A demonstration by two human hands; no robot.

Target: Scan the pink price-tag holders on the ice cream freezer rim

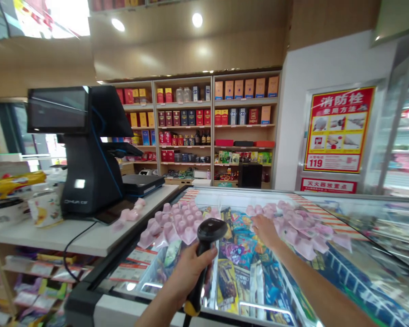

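Right, scanner up: a black, gun-shaped barcode scanner with a yellow-ended handle (211,230) is off its rest and in the left hand (190,267)!

Pale-pink, cup-shaped pieces lie in a left spread (181,223) and a right spread (295,223) across the white-fronted, glass-topped freezer (122,313); how much handling remains, this view doesn't settle. The left fingers clamp round the scanner's handle, its head rising above the thumb, just beside the left spread. Over goes the right hand (267,231), fingertips at the right spread's left edge; whether they grip a piece, I can't tell.
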